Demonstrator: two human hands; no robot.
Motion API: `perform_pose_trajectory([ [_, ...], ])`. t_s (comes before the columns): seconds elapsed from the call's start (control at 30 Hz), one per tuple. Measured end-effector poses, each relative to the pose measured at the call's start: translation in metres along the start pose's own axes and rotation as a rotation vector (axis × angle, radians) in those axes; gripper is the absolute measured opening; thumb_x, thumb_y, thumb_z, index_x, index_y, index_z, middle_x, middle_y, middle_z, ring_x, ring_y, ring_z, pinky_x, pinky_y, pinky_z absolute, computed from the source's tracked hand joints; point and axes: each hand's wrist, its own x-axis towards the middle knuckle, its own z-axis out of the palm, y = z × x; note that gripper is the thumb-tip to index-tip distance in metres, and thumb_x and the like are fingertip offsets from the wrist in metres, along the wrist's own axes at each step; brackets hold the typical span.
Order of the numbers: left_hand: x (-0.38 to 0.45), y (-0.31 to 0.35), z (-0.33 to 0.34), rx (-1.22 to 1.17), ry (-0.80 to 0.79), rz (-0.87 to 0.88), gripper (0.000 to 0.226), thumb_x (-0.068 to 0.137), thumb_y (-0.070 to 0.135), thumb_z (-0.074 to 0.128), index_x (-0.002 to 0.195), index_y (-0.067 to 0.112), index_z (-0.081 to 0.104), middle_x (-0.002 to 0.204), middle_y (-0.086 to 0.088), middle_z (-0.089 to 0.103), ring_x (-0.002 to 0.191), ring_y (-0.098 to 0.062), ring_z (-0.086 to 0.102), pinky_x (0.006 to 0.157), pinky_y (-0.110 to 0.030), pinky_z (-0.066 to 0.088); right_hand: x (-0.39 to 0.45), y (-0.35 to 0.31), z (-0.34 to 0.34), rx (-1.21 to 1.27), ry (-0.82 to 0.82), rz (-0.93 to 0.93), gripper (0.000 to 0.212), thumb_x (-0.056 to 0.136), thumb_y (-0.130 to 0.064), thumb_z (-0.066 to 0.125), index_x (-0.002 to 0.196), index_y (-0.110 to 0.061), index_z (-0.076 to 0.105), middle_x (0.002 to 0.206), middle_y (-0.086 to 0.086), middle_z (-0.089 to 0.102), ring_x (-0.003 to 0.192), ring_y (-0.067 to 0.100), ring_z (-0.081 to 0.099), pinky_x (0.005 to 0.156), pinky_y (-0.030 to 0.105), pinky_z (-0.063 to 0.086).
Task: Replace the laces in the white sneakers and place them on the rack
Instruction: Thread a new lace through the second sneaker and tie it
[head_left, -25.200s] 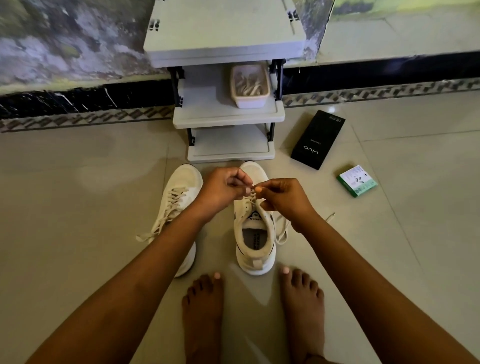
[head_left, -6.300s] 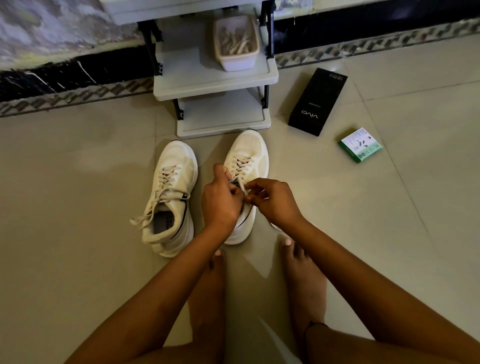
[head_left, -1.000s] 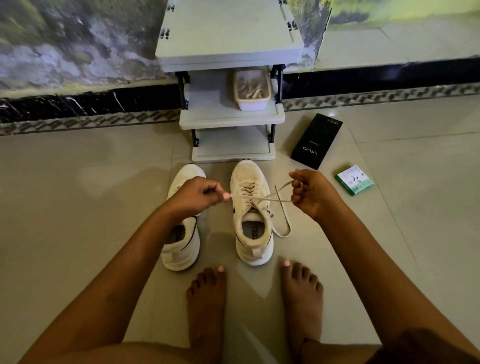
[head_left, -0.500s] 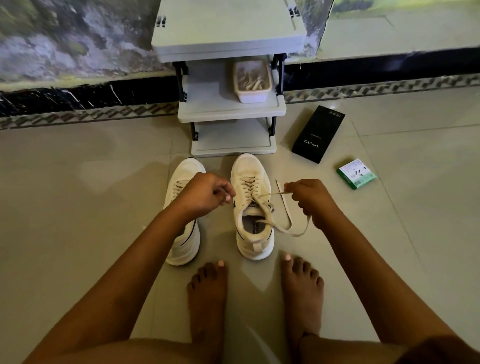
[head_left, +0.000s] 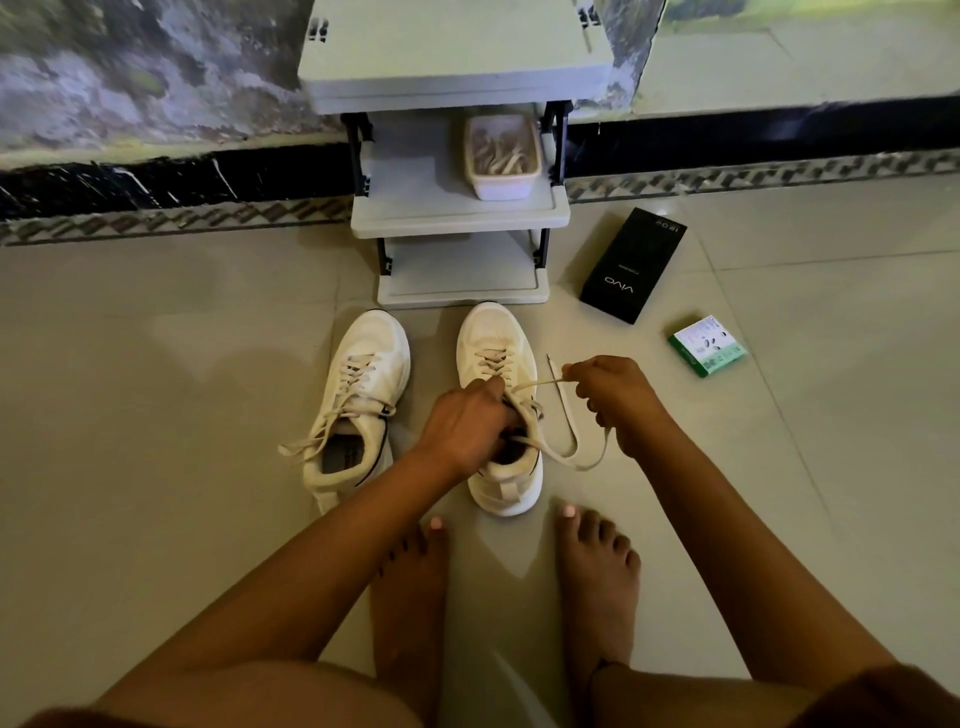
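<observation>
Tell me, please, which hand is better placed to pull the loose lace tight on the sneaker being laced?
The right hand: its fingers already grip the lace, while the left hand steadies the sneaker.

Both forearms reach forward and down from the lower edge of the view. Left hand back up, fingers curled downward, gripping; what it grips is hidden beneath it. Right hand held further right, fingers curled, pinching a lace. Hands apart. Bare feet planted flat below, toes forward.
</observation>
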Motion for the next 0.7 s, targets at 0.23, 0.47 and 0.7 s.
perform_pose_trajectory([
  [0.23, 0.005, -0.01, 0.004, -0.055, -0.019, 0.111, 0.026, 0.089, 0.034, 0.052, 0.107, 0.02, 0.065, 0.109, -0.005, 0.05, 0.102, -0.023, 0.05, 0.072, -0.032, 0.042, 0.004, 0.006, 0.001, -0.106, 0.031, -0.042, 0.025, 0.09, -0.024, 0.058, 0.099, 0.0, 0.063, 0.085, 0.008, 0.056, 0.072, 0.018, 0.051, 0.06, 0.027, 0.038],
  [0.47, -0.001, -0.026, -0.023, -0.667, 0.077, -0.046, 0.011, 0.085, 0.01, 0.062, 0.086, 0.02, 0.056, 0.081, 0.0, 0.062, 0.075, -0.018, 0.06, 0.071, -0.038, 0.052, -0.01, 0.009, 0.007, -0.691, -0.068, -0.293, 0.051, 0.09, -0.032, 0.058, 0.136, -0.017, 0.043, 0.149, 0.011, 0.029, 0.136, 0.029, 0.027, 0.106, 0.037, 0.029],
  [0.7, -0.001, -0.033, -0.036, -0.679, 0.029, -0.018, 0.024, 0.08, -0.002, 0.067, 0.1, 0.012, 0.072, 0.088, 0.004, 0.067, 0.087, -0.008, 0.064, 0.082, -0.017, 0.048, -0.014, 0.004, 0.033, -0.336, -0.267, -0.407, 0.029, 0.09, -0.018, 0.061, 0.118, -0.01, 0.063, 0.112, 0.007, 0.067, 0.104, 0.02, 0.062, 0.091, 0.029, 0.047],
])
